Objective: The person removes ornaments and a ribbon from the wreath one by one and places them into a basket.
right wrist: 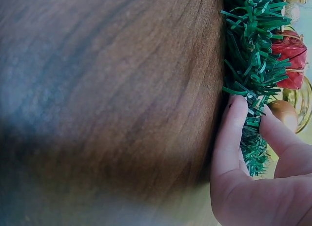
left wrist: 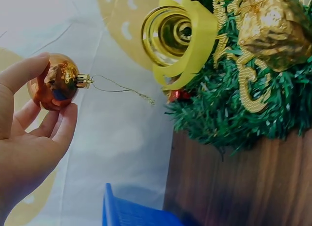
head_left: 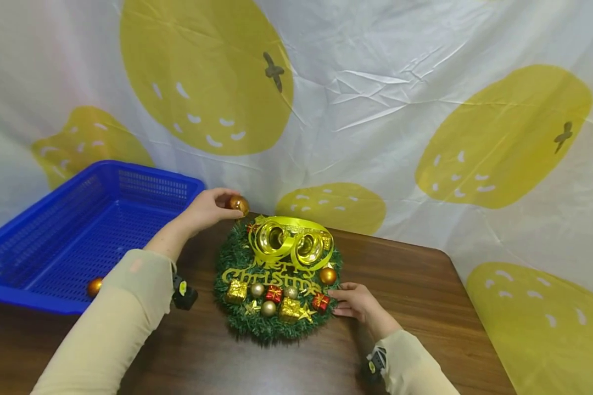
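Between thumb and fingers my left hand (head_left: 208, 210) pinches a shiny orange-gold bauble (left wrist: 57, 82). A thin gold string loop (left wrist: 122, 90) trails from its cap toward the wreath, apart from the greenery in the left wrist view. The green Christmas wreath (head_left: 272, 328) lies on the table, with gold bells (head_left: 308, 248), yellow ribbon, "Merry Christmas" lettering, small wrapped boxes and baubles on it. At the wreath's right edge, my right hand (head_left: 358, 303) grips the greenery (right wrist: 253, 119), thumb on one side and fingers on the other. One orange bauble (head_left: 328, 275) sits on the wreath near that hand.
A blue plastic basket (head_left: 44, 299) stands at the left. Another orange bauble (head_left: 94, 286) shows at its near rim, partly behind the left sleeve. Behind the brown wooden table (head_left: 400, 285) hangs a white cloth (head_left: 375, 109) with yellow fruit prints.
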Action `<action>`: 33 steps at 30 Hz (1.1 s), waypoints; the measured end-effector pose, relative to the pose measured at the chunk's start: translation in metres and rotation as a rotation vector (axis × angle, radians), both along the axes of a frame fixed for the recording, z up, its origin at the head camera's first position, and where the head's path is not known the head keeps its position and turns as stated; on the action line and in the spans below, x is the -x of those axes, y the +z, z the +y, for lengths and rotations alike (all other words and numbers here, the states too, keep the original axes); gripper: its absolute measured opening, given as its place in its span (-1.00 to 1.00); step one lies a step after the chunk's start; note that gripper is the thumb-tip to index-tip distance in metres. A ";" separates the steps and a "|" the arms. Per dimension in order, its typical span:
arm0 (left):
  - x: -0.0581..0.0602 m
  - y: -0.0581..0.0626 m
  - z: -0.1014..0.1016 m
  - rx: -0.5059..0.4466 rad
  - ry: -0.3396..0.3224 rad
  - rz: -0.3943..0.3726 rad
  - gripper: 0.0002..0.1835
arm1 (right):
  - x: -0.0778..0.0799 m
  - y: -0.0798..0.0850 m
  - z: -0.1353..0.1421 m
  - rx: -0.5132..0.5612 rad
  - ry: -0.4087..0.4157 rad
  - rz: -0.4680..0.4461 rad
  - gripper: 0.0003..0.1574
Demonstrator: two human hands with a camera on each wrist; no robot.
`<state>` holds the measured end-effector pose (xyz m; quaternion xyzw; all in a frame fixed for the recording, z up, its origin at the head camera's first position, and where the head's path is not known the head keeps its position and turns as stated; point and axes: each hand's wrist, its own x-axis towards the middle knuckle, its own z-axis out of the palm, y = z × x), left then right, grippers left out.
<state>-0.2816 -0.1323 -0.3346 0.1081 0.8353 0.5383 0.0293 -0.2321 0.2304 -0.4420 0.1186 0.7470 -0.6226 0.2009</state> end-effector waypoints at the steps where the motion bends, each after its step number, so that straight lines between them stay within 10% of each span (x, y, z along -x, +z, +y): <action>1: -0.001 0.002 -0.001 -0.001 0.001 0.000 -0.40 | 0.000 0.000 0.000 -0.001 -0.002 -0.001 -0.12; 33: -0.015 0.040 -0.074 0.052 0.136 -0.013 -0.32 | 0.003 -0.001 -0.002 -0.029 -0.004 -0.012 -0.11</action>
